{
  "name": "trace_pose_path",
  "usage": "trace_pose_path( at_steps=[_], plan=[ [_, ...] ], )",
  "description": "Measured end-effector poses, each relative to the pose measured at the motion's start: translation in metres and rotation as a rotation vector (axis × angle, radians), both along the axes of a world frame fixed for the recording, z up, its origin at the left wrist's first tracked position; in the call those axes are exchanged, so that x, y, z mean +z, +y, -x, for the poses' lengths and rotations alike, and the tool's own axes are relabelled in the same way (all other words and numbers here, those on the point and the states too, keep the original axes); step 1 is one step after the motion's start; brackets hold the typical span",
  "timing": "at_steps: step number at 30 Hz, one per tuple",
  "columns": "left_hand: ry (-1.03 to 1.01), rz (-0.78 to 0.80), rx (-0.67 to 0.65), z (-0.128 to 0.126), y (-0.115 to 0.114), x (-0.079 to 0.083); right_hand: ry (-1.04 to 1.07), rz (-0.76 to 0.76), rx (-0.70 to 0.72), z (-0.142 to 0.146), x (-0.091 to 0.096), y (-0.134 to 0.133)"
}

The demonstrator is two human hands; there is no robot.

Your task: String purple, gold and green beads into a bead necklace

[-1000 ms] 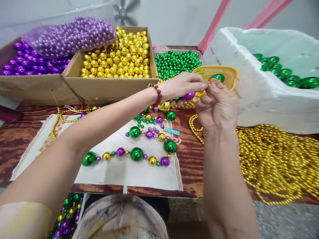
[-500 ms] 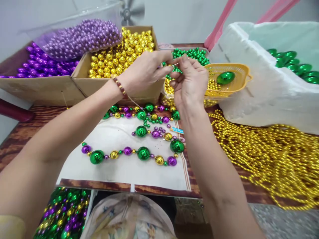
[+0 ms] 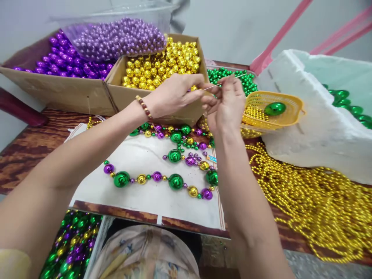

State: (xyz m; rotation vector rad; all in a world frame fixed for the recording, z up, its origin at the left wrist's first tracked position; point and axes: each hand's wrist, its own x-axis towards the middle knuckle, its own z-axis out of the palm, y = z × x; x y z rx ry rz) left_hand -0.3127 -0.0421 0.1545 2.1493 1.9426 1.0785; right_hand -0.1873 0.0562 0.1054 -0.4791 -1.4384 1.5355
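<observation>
My left hand (image 3: 179, 91), with a bead bracelet (image 3: 143, 108) at its wrist, pinches a thin pale strand (image 3: 208, 88). My right hand (image 3: 228, 102) is closed on the same strand, whose end sticks out past its fingertips. Whether it is thread or a needle I cannot tell. A speck of purple shows by the left fingers. Below the hands, a string of green, purple and gold beads (image 3: 157, 176) lies in a bend on a white cloth (image 3: 116, 197). Small loose green beads (image 3: 190, 144) and purple beads (image 3: 199, 156) lie near it, partly by my right forearm.
Behind stand a carton of purple beads (image 3: 58, 58) with a clear bag (image 3: 119, 38) on it, and gold beads (image 3: 162, 66). Small green beads (image 3: 247, 83), a yellow basket (image 3: 298, 110), a foam box (image 3: 290, 143) and gold bead strands (image 3: 314, 205) are at right.
The view has shifted, so the things on the table sit farther right. Both hands stay together, slightly farther apart, and more of the strand shows beyond my right fingertips.
</observation>
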Motion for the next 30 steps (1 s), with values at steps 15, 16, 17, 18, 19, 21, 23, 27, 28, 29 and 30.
trace_pose_path(
  at_steps=[15, 16, 17, 18, 19, 21, 23, 27, 28, 29, 30],
  plan=[
    [-0.044, -0.065, 0.089, 0.013, -0.023, -0.027, -0.008, 0.065, 0.074, 0.016, 0.002, -0.015],
    [-0.056, -0.065, 0.085, 0.015, -0.025, -0.027, -0.013, 0.05, 0.102, 0.019, 0.001, -0.018],
    [-0.06, -0.061, 0.079, 0.016, -0.027, -0.026, -0.016, 0.036, 0.112, 0.022, 0.0, -0.02],
    [-0.058, -0.055, 0.074, 0.017, -0.029, -0.026, -0.016, 0.028, 0.103, 0.024, 0.0, -0.021],
    [-0.05, -0.047, 0.072, 0.017, -0.031, -0.025, -0.011, 0.022, 0.079, 0.025, 0.0, -0.021],
    [-0.037, -0.037, 0.085, 0.017, -0.036, -0.026, 0.012, 0.011, 0.012, 0.025, 0.002, -0.018],
    [-0.049, -0.036, 0.107, 0.017, -0.04, -0.028, 0.022, -0.013, -0.034, 0.02, 0.008, -0.016],
    [-0.174, -0.063, 0.14, 0.017, -0.046, -0.038, -0.042, -0.061, 0.021, 0.002, 0.025, -0.025],
    [-0.222, -0.073, 0.151, 0.016, -0.047, -0.042, -0.046, -0.063, 0.039, -0.003, 0.03, -0.029],
    [-0.276, -0.082, 0.163, 0.015, -0.048, -0.047, -0.033, -0.064, 0.048, -0.008, 0.036, -0.034],
    [-0.332, -0.089, 0.177, 0.014, -0.05, -0.054, 0.001, -0.066, 0.038, -0.014, 0.043, -0.037]
  ],
)
